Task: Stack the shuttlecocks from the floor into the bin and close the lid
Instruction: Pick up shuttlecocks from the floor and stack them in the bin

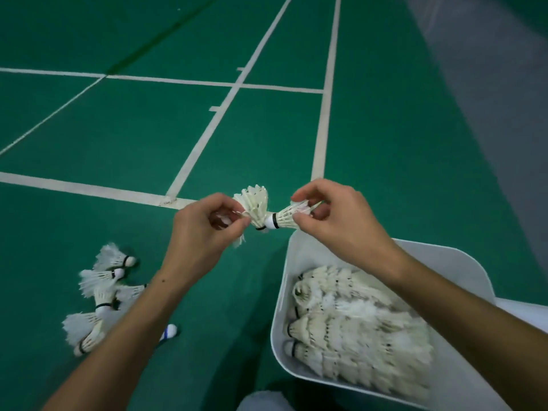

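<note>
1. Above the green court floor [118,137], the left hand [204,229] pinches the feathers of one shuttlecock [255,209]; the right hand [332,212] pinches a second shuttlecock [284,219], its cork touching the first.
2. Below the right forearm, the white bin [296,262] holds rows of stacked shuttlecocks [355,327].
3. Left of the left forearm, loose shuttlecocks [100,295] lie on the floor, one partly hidden.
4. White court lines [321,129] cross beyond.

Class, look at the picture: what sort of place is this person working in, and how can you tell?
Most likely an indoor badminton court: green floor with white court lines and loose shuttlecocks.
</note>
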The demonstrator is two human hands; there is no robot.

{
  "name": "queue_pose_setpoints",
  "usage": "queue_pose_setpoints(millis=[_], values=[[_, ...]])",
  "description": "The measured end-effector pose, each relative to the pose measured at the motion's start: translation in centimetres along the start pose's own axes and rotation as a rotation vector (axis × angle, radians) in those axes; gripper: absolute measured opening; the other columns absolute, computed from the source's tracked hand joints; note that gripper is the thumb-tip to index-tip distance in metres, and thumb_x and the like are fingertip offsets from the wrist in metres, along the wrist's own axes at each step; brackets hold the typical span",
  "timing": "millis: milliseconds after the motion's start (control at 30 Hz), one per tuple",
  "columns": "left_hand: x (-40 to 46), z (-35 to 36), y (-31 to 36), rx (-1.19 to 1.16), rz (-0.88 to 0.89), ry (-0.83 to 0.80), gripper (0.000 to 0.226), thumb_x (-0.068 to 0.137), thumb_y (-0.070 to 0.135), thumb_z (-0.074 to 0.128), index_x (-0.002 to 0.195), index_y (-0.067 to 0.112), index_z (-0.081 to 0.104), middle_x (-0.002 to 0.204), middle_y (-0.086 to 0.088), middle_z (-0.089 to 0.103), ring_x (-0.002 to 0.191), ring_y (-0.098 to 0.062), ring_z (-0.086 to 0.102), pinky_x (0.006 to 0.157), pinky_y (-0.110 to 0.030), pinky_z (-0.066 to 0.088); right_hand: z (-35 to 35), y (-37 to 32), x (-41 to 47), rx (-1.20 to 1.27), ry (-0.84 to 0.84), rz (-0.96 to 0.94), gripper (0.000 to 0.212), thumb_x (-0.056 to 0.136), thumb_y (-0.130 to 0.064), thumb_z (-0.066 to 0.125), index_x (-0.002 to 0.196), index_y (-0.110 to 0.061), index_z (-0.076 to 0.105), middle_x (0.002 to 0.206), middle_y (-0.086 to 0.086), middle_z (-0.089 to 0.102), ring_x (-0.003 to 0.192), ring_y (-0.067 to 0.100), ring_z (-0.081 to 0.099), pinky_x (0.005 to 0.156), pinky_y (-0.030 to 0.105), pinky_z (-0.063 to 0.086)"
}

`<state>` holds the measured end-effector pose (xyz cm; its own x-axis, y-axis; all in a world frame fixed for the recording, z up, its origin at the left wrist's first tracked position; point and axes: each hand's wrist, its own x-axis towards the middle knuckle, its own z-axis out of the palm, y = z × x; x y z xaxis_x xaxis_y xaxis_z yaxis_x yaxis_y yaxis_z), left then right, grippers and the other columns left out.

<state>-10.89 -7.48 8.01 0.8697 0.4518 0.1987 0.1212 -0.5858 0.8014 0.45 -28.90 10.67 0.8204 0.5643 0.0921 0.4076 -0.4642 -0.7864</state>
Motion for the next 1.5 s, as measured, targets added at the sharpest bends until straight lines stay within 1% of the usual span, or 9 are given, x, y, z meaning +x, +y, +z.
queue_pose_setpoints(millis=[200,367,467,633,933,1033,1133,1333,1500], values=[[-1.5,3.4,4.3,0.014,0.168,-0.136,0.014,0.085,0.011,0.085,0.089,0.016,0.073,0.077,0.006,0.074,0.066,-0.013,0.07,0.064,-0.027,0.059,-4.0,3.3,-7.1,0.056,0.117,0.126,0.026,0.088,-0.016,0.075,0.108,-0.032,0.069,0.086,-0.001,0.071,0.071,0.01,0.067,0.077,0.033,0.059],[-3.1,4.0,5.4,0.016,0.157,-0.148,0.015,0.086,0.009,0.084,0.087,0.017,0.073,0.072,0.008,0.071,0.059,-0.006,0.062,0.058,-0.016,0.049,-2.1,7.4,-11.0,-0.021,0.059,0.297,0.027,0.088,-0.018,0.08,0.11,-0.029,0.069,0.095,-0.013,0.067,0.072,0.0,0.068,0.071,0.016,0.057],[-3.7,4.1,5.6,0.0,0.109,-0.131,0.014,0.086,0.011,0.084,0.087,0.018,0.073,0.069,0.009,0.07,0.055,-0.002,0.057,0.056,-0.009,0.043,1.0,8.8,-11.0,-0.105,-0.059,0.258,0.027,0.09,-0.022,0.079,0.114,-0.028,0.069,0.098,-0.013,0.068,0.08,0.001,0.067,0.076,0.019,0.057],[-3.5,4.9,5.8,0.016,0.098,-0.108,0.013,0.086,0.016,0.085,0.089,0.021,0.074,0.072,0.01,0.072,0.061,-0.005,0.063,0.06,-0.011,0.045,4.6,10.5,-8.9,-0.206,-0.107,0.179,0.028,0.091,-0.017,0.076,0.117,-0.022,0.069,0.102,-0.006,0.072,0.089,0.01,0.067,0.084,0.028,0.058],[-1.7,7.4,5.1,0.03,0.167,-0.171,0.015,0.087,0.015,0.085,0.091,0.024,0.074,0.08,0.01,0.072,0.072,-0.015,0.068,0.066,-0.029,0.057,7.0,12.8,-6.0,-0.303,-0.132,0.242,0.024,0.09,-0.01,0.067,0.113,-0.018,0.068,0.096,0.004,0.072,0.086,0.023,0.069,0.077,0.041,0.062],[-1.5,7.6,4.8,0.062,0.208,-0.189,0.016,0.086,0.015,0.085,0.092,0.025,0.075,0.082,0.01,0.071,0.073,-0.015,0.067,0.068,-0.035,0.058,7.7,12.7,-5.4,-0.22,-0.175,0.303,0.031,0.09,-0.014,0.072,0.12,-0.019,0.067,0.099,0.003,0.074,0.087,0.021,0.071,0.081,0.037,0.063],[-1.5,7.6,4.5,0.095,0.234,-0.202,0.016,0.085,0.016,0.087,0.091,0.025,0.076,0.083,0.01,0.07,0.072,-0.015,0.065,0.067,-0.035,0.058,6.8,12.6,-5.6,-0.117,-0.178,0.346,0.043,0.088,-0.019,0.079,0.127,-0.022,0.062,0.097,-0.004,0.072,0.085,0.014,0.07,0.074,0.028,0.058],[-2.1,7.1,4.6,0.184,0.277,-0.229,0.015,0.084,0.019,0.088,0.091,0.027,0.076,0.085,0.013,0.069,0.074,-0.011,0.064,0.066,-0.027,0.055,2.9,11.8,-7.3,-0.036,-0.212,0.316,0.054,0.083,-0.039,0.086,0.13,-0.027,0.062,0.111,-0.012,0.07,0.097,0.004,0.065,0.091,0.031,0.058],[-2.5,6.8,5.1,0.224,0.314,-0.262,0.015,0.083,0.018,0.088,0.091,0.025,0.078,0.084,0.012,0.069,0.075,0.0,0.062,0.066,-0.008,0.044,-1.2,10.6,-9.0,0.029,-0.042,0.297,0.046,0.087,-0.038,0.082,0.127,-0.031,0.062,0.104,-0.018,0.069,0.098,-0.002,0.063,0.09,0.031,0.058]])
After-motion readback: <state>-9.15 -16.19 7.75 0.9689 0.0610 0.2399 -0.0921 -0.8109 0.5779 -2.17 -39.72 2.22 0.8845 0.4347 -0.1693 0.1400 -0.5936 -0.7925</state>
